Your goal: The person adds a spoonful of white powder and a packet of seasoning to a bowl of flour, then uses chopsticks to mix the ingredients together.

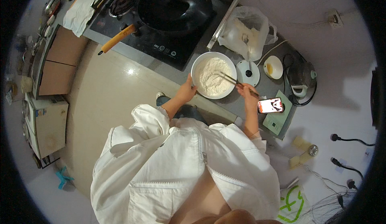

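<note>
A white bowl (195, 86) of pale flour (212, 77) sits at the counter's front edge. My left hand (187, 91) holds the bowl's near left side, its thumb close to the rim. In my right hand (248, 91) is a pair of dark chopsticks (230, 79), slanting over the right rim with their tips in the flour. Just right of the bowl lies a round white kitchen scale or lid (253, 76) with a dark centre. A small white bowl (279, 73) beyond it has something yellow inside.
Behind the bowl stands an open plastic bag (256, 36) of flour-like powder with a spoon. A black wok (169, 21) with a wooden handle (117, 40) rests on the cooktop (169, 53). A lit phone (270, 105), a green box (276, 123) and an electric kettle (303, 76) are at right.
</note>
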Tool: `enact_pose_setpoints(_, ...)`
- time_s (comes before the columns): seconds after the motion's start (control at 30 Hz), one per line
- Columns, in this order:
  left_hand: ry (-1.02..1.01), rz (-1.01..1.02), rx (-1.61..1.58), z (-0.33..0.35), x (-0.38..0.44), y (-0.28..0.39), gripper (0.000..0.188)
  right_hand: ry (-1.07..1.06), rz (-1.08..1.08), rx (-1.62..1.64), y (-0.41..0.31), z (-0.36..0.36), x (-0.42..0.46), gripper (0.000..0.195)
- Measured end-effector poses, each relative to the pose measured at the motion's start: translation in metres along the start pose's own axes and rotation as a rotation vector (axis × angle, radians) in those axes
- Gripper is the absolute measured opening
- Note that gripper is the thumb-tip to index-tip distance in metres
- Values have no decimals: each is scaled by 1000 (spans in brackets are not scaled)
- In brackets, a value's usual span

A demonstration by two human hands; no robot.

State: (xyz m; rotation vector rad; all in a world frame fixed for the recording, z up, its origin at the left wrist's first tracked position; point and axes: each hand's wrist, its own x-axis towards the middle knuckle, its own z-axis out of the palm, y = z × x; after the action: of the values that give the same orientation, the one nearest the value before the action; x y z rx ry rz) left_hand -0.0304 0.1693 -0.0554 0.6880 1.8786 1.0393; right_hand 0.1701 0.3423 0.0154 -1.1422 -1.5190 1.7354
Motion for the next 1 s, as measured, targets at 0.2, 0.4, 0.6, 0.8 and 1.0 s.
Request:
enact_pose_setpoints(0.2, 6, -23, -25, 1, -1, 2, 64, -150, 92, -103, -2, -19, -22, 17)
enact_pose_setpoints(0.4, 2, -55, 64, -1, -1, 2, 66, 20, -5, -50, -3, -14, -4, 19)
enact_pose_setpoints(0.6, -2, -67, 65, -4, -8, 21, 67, -162, 96, -166, -13, 0, -31, 18)
enact_pose_setpoints(0.8, -14, -42, 35, -4, -6, 15, 66, 31, -30, -35, -2, 10, 20, 19)
enact_pose_setpoints(1.0, 12, -48, 64, -2, -6, 8, 64, -102, 11, -110, 0, -8, -10, 17)
